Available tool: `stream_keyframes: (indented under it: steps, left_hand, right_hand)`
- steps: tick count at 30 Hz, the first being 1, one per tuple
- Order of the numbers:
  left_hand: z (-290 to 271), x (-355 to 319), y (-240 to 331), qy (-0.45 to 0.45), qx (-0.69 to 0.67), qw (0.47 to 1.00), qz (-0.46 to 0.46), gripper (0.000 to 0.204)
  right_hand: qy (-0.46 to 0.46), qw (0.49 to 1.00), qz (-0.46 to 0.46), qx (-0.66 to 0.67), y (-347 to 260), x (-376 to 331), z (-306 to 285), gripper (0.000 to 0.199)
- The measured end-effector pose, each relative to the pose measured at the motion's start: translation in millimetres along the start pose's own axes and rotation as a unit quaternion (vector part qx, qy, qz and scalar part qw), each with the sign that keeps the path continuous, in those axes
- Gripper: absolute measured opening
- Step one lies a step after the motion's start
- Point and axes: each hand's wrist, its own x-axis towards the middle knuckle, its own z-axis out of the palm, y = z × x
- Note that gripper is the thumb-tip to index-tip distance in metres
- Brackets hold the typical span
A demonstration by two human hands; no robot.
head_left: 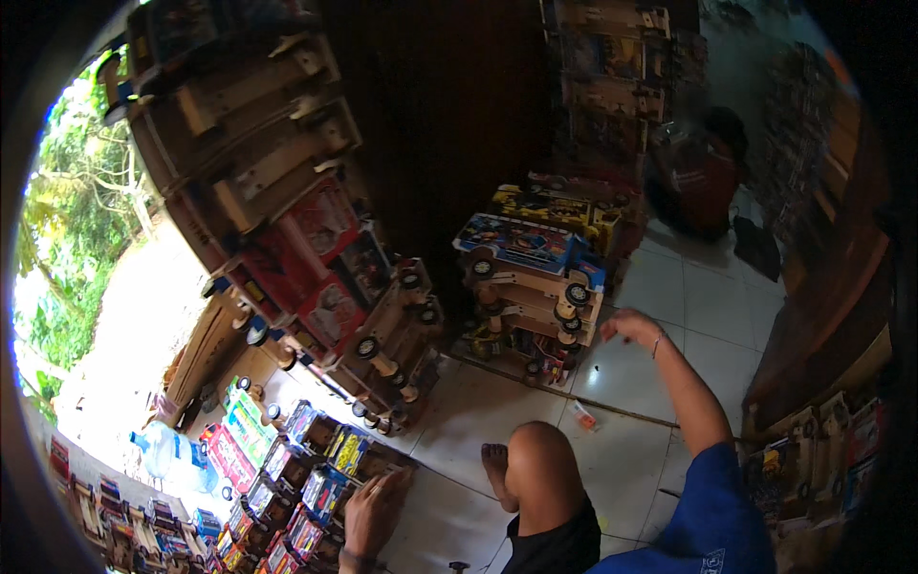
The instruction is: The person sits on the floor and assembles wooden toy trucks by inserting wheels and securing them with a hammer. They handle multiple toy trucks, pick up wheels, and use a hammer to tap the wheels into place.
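My right hand (631,327) reaches out beside a stack of wooden toy trucks, its fingers loosely bent and apart, with nothing visible in them. The top truck (516,243) there has a blue printed side and black wheels; a yellow toy truck (545,209) stands behind it. A small dark piece (597,368) shows just below this hand, against the tiles. Low in the view, my left hand (376,507) is held beside rows of small colourful toy trucks (323,486). Its fingers are partly in shadow and look extended, holding nothing I can make out.
Tall stacks of wooden toy trucks (316,258) rise at the left. A small orange-and-white packet (582,415) lies on the tiled floor (459,411). A blue-tinted water jug (172,454) stands near the bright opening. Another person (703,177) sits at the far right.
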Motion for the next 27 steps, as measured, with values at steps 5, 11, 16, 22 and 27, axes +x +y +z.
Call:
stream_keyframes:
  steps: [5,11,16,22,27]
  left_hand:
    - [90,173,34,-0.011,0.018,0.982,0.187,0.023]
    - [167,331,68,0.041,0.125,0.958,0.254,0.057]
    - [192,347,85,-0.122,0.126,0.973,0.147,0.077]
    - [198,344,80,-0.068,0.103,0.974,0.188,0.072]
    - [185,341,79,-0.091,0.051,0.981,0.161,0.067]
  right_hand:
    - [0.234,0.943,-0.225,-0.067,-13,50,-46,0.071]
    - [0.170,0.947,-0.245,-0.119,-42,101,-71,0.069]
    - [0.225,0.917,-0.262,-0.200,-52,120,-65,0.069]
    - [0.176,0.913,-0.345,-0.125,-70,127,-63,0.055]
    - [0.159,0.917,-0.340,-0.134,-74,115,-65,0.051]
